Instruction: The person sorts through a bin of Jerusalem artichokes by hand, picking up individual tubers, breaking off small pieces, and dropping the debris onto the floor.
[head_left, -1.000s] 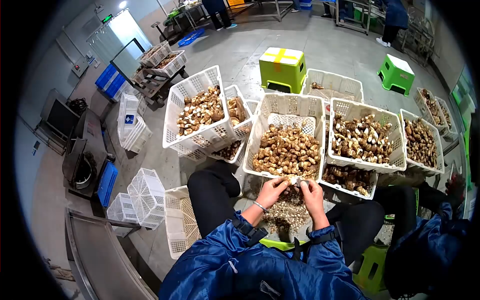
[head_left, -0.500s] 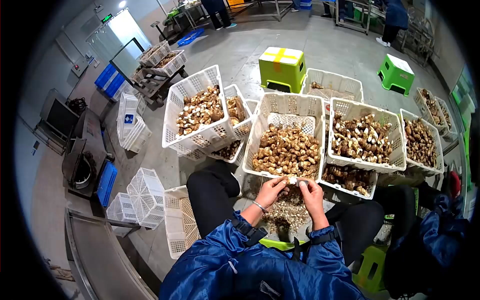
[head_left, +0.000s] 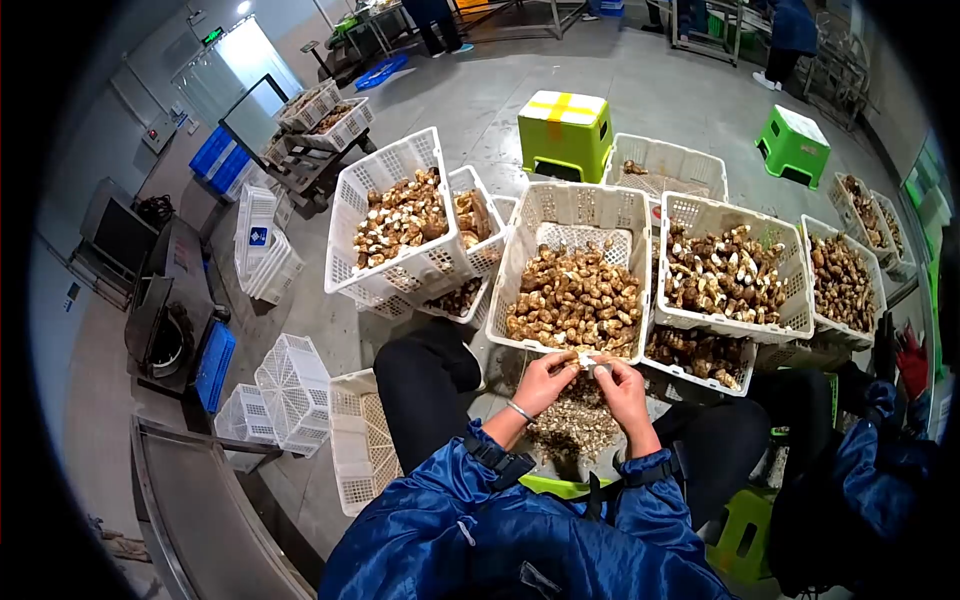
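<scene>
My left hand point(head_left: 543, 385) is closed around a small brown mushroom, its pale end point(head_left: 585, 358) showing between my hands. My right hand point(head_left: 622, 388) is pinched close against that end, on a small greyish piece too small to make out, perhaps a blade. Both hands are just over the near rim of a white plastic crate point(head_left: 575, 203) with a pile of brown mushrooms point(head_left: 573, 295) in it. Below my hands, between my knees, lies a heap of pale trimmings point(head_left: 572, 428).
Mushroom-filled crates stand to the left point(head_left: 352, 190) and right point(head_left: 690, 313). A green stool point(head_left: 567, 140) is beyond them. At the right sits a co-worker with a red glove point(head_left: 911, 362). Nested white crates point(head_left: 293, 393) and a metal table point(head_left: 195, 500) are at the left.
My hands stay together at the mushroom, with slight shifts of the fingers. At the right, the co-worker's red-gloved hand has moved and shows more plainly.
</scene>
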